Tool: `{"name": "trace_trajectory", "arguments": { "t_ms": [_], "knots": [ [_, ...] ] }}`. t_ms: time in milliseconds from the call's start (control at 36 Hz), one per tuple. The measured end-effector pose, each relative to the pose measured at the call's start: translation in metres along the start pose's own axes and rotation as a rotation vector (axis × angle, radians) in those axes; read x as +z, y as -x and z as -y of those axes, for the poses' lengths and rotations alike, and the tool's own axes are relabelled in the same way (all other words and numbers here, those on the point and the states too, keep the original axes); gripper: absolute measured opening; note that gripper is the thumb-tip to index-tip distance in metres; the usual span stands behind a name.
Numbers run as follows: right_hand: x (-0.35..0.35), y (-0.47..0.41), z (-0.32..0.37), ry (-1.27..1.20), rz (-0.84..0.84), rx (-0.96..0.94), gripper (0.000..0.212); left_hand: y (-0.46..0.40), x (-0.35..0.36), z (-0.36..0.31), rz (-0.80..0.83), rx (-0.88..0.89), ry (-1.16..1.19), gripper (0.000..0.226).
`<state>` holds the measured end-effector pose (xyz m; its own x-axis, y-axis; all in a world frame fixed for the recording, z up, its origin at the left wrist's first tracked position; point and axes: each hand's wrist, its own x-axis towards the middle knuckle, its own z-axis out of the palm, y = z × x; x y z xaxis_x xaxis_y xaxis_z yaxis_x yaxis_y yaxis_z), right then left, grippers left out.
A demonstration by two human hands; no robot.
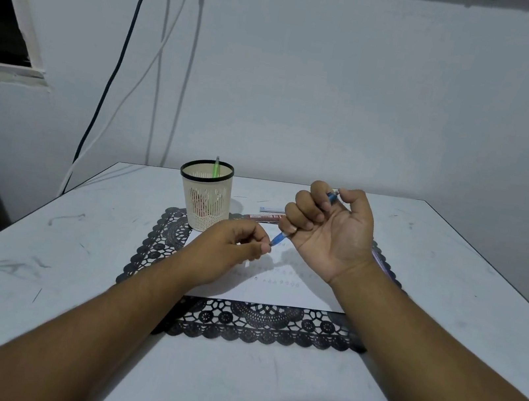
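My right hand [331, 231] grips the pen [279, 237] in curled fingers over the paper [293, 291], middle of the bench [454, 265]; left hand [231, 247] pinches its tip. I'd hold firm and pull straight along the barrel, not sideways.

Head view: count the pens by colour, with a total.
Blue pen: 1, gripped by the right hand, tip pinched by the left hand
Green pen: 1, upright in the holder
Dark red pen: 1, lying flat behind the hands
Purple pen: 1, partly hidden by the right wrist
Total: 4
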<state>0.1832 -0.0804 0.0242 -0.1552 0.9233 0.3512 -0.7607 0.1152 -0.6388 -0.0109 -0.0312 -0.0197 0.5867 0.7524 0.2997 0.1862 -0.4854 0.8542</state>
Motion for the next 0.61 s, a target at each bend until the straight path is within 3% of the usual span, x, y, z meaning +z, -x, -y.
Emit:
{"name": "trace_trajectory", "arguments": {
  "t_ms": [194, 389, 611],
  "knots": [
    [-0.0022, -0.002, -0.0033, 0.0, -0.071, -0.025, 0.031, -0.0009, -0.0003, 0.0037, -0.023, 0.012, -0.036, 0.02],
    [0.0, -0.0045, -0.0041, -0.041, -0.153, -0.043, 0.032, -0.0023, -0.0038, 0.0049, -0.114, 0.024, -0.07, 0.015],
    [0.0037, -0.003, -0.0045, -0.062, -0.144, -0.062, 0.03, -0.0021, -0.001, 0.0016, -0.107, 0.036, -0.08, 0.017]
  ]
}}
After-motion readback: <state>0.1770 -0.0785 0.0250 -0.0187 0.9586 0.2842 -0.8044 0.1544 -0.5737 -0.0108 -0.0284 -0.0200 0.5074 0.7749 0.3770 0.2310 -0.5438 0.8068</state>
